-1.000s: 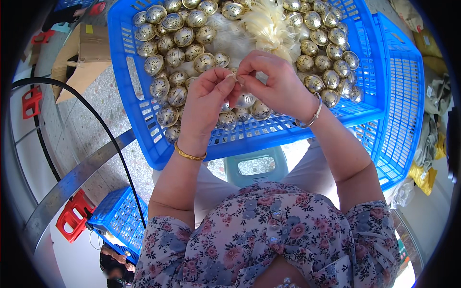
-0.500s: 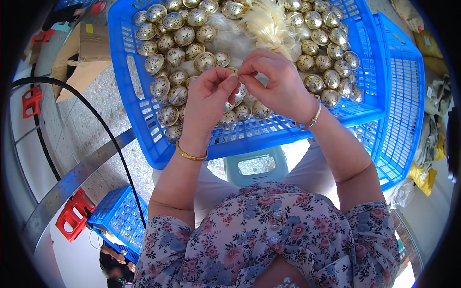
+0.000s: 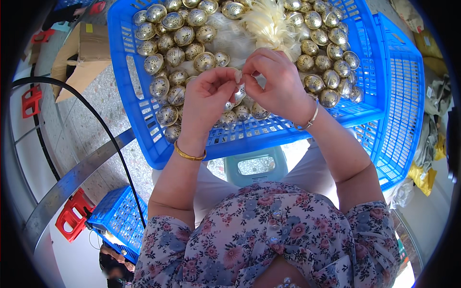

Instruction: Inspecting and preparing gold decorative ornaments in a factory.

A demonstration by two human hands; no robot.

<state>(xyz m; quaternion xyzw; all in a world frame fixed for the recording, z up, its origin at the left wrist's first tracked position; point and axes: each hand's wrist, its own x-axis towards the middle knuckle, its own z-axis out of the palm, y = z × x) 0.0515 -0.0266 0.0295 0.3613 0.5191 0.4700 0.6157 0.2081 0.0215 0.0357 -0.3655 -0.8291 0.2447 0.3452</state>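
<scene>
Both hands meet above the near half of a blue plastic basket (image 3: 126,67). My left hand (image 3: 210,98) is closed, thumb and forefinger pinched; a tiny pale bit shows at its fingertips, too small to name. My right hand (image 3: 278,84) is pinched close beside it, and whatever lies between its fingertips is hidden. Under them the basket holds many gold perforated metal balls (image 3: 204,61). A bundle of cream feathers (image 3: 271,29) lies among the balls, just beyond my right hand, with whitish translucent material (image 3: 230,41) to its left.
Another blue basket (image 3: 403,96) stands against the right side. Below the near rim is a pale green stool (image 3: 256,167) between my knees. A black cable (image 3: 103,122) arcs down the left, near a cardboard box (image 3: 81,57), a red stool (image 3: 74,216) and a smaller blue basket (image 3: 117,216).
My fingertips have drawn slightly apart, and the pale bit at my left fingertips shows more clearly. Both wrists have shifted a little to the left.
</scene>
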